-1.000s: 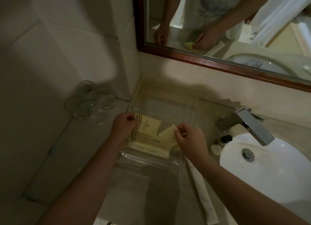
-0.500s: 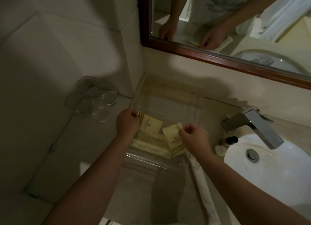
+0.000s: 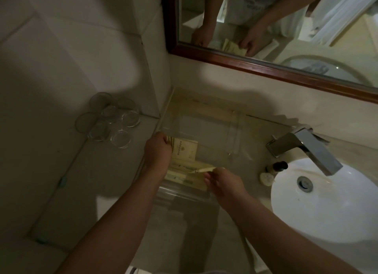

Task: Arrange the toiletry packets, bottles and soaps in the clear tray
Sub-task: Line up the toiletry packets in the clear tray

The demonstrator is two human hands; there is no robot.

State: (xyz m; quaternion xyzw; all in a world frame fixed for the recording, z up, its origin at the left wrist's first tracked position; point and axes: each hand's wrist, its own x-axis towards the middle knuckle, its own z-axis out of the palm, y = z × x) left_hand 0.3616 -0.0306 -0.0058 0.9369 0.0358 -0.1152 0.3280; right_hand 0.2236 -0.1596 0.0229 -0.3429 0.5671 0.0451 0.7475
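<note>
The clear tray (image 3: pixel 216 128) stands on the counter against the wall corner. My left hand (image 3: pixel 158 149) grips the left edge of a cream square packet (image 3: pixel 186 151) lying in the tray's left part. Long cream packets (image 3: pixel 182 176) lie along the tray's front. My right hand (image 3: pixel 224 183) pinches another cream packet (image 3: pixel 202 170), seen edge-on just above those long ones. A small dark-capped bottle (image 3: pixel 276 167) and a round white soap (image 3: pixel 266 179) sit outside the tray, between it and the basin.
A white basin (image 3: pixel 331 208) with a chrome tap (image 3: pixel 302 149) fills the right side. Several round glass coasters (image 3: pixel 110 121) lie at the left by the tiled wall. A wood-framed mirror (image 3: pixel 266 69) hangs behind the counter and reflects both hands.
My right hand has turned its packet from flat to edge-on and brought it lower over the long packets. My left hand stays on the square packet.
</note>
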